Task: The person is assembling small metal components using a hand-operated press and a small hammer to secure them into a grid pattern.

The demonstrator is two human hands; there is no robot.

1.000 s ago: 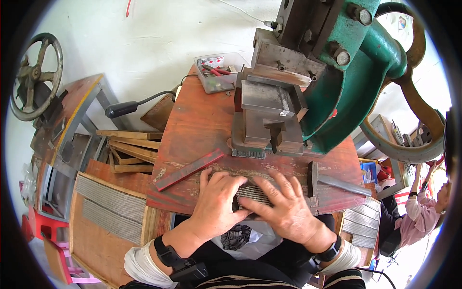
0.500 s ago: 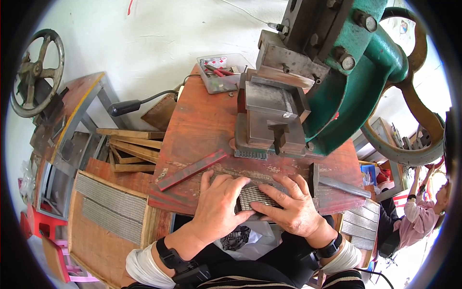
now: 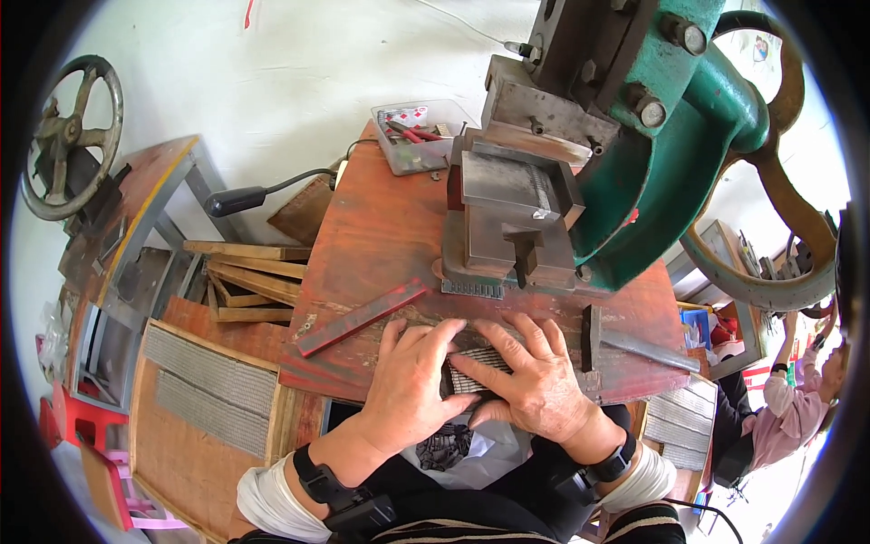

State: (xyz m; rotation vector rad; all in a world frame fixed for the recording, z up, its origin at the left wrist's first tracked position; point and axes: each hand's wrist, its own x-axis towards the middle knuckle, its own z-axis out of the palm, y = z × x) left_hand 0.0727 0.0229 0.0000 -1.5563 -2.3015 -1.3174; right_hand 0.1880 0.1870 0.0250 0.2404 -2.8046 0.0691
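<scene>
1. The camera sits on the head of the person working, as the left one of two side by side.
2. It looks down and a bit forward, over the table (image 3: pixel 362 236) to the white wall (image 3: pixel 299 82).
3. The left hand (image 3: pixel 406 385) and the right hand (image 3: pixel 542 390) are close to it, low in the middle.
4. It sees very wide, from a wheel (image 3: pixel 69 130) far left to another person (image 3: pixel 790 419) far right.
5. Straight things look bent near the sides.
</scene>
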